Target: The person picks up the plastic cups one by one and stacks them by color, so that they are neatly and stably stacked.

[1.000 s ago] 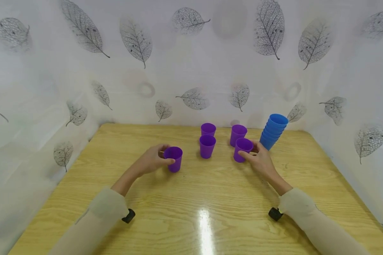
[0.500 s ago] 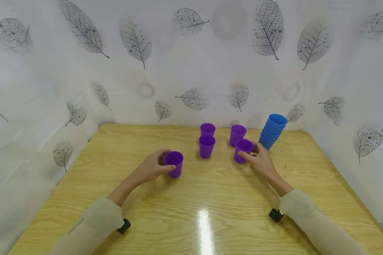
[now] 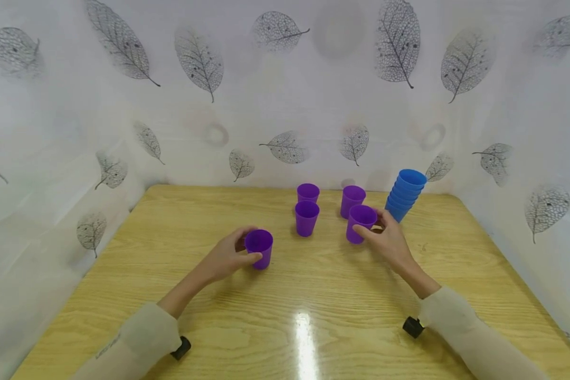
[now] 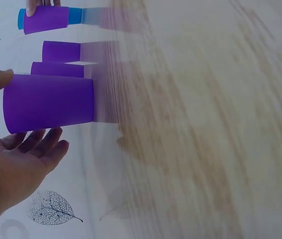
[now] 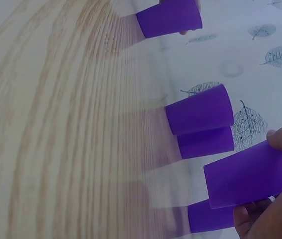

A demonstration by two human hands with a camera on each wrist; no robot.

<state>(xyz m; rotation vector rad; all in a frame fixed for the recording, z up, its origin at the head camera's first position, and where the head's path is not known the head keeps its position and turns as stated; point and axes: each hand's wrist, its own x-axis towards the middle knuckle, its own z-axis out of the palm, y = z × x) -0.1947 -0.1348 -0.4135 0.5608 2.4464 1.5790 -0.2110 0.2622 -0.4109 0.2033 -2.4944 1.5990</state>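
Note:
In the head view my left hand (image 3: 229,255) grips a purple cup (image 3: 262,258) between thumb and fingers, left of the other cups. In the left wrist view this cup (image 4: 51,103) stands upright, its base at or very near the tabletop. My right hand (image 3: 390,240) holds another purple cup (image 3: 356,232) upright by its side. The right wrist view shows that cup (image 5: 245,174) raised a little off the table. Just behind it stands a purple cup (image 3: 352,200). Between the hands, one purple cup (image 3: 306,221) stands in front of another (image 3: 308,190), partly hiding it.
A stack of nested blue cups (image 3: 405,195) leans slightly at the back right, close beyond the right hand. Wood-grain table (image 3: 247,327) lies under everything. Leaf-print sheeting (image 3: 290,105) surrounds the table at the back and sides.
My left hand has drawn its purple cup a short way toward the front of the table. The right hand and its cup have hardly moved. Standing cups are unchanged.

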